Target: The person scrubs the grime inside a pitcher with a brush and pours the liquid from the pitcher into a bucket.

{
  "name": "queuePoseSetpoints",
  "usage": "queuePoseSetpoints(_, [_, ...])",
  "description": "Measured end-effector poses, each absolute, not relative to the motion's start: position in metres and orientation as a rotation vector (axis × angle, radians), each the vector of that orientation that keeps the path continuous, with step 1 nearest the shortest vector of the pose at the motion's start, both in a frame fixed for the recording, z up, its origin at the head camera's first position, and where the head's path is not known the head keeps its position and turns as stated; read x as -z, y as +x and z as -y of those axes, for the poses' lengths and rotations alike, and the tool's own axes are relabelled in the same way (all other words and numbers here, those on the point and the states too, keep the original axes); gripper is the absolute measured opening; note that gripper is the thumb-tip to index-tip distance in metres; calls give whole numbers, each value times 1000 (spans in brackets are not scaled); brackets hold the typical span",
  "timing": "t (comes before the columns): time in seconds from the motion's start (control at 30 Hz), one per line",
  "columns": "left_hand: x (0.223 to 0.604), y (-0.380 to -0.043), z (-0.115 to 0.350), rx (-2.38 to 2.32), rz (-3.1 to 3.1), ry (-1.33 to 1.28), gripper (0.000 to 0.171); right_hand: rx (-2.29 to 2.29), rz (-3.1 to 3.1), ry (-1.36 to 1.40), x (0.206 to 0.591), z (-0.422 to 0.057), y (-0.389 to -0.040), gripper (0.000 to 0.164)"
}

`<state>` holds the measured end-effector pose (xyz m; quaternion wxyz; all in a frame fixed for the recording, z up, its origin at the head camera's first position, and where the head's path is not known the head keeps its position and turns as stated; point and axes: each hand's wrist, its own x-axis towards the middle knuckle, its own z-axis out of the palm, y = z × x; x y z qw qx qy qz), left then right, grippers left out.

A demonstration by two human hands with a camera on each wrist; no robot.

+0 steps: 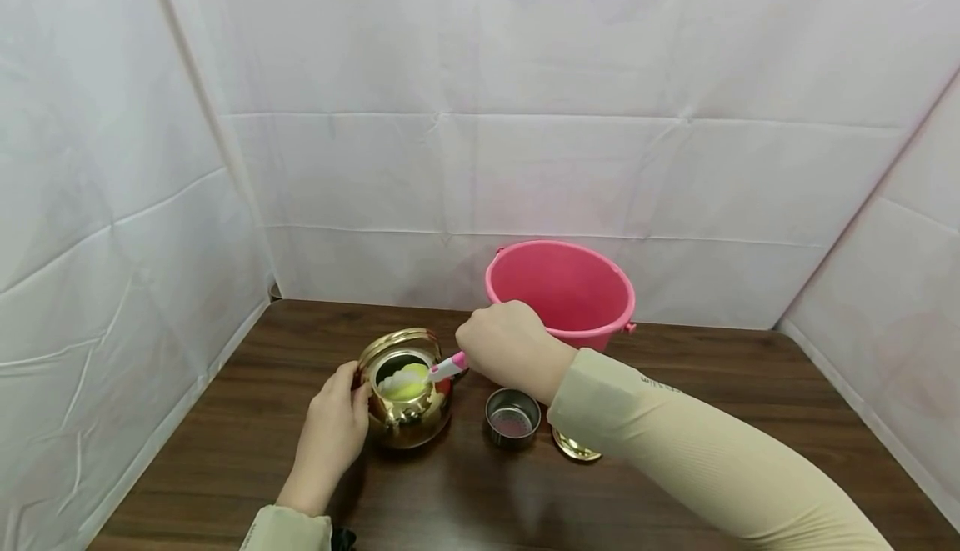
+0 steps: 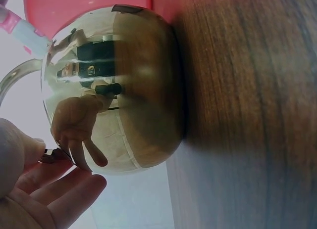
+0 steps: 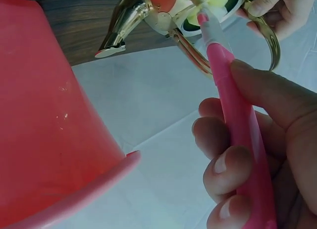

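A shiny gold teapot (image 1: 405,430) stands on the table without its lid, its arched handle (image 1: 397,337) raised over the mouth. My left hand (image 1: 333,426) steadies it from the left, thumb and fingers pinching the foot of the handle, as the left wrist view shows up close. With curled fingers my right hand (image 1: 510,343) grips the pink handle (image 3: 242,130) of a cleaning brush. The brush's yellow and white head (image 1: 408,380) sits in the teapot's mouth; its far end inside is hidden.
A pink bucket (image 1: 562,284) stands behind my right hand. Right of the teapot is a round metal strainer (image 1: 513,418), with a gold lid (image 1: 575,448) partly under my right sleeve. White sheets (image 1: 450,167) enclose the dark wooden table (image 1: 247,418).
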<state>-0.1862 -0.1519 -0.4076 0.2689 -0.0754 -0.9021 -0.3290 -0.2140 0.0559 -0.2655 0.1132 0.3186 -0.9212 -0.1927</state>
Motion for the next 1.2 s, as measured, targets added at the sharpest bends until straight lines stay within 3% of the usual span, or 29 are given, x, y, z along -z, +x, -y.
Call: queuePoseSetpoints(1.2, [410,-184,147,886,2392,-224,21,668,2526,998,283,-60,-221,11])
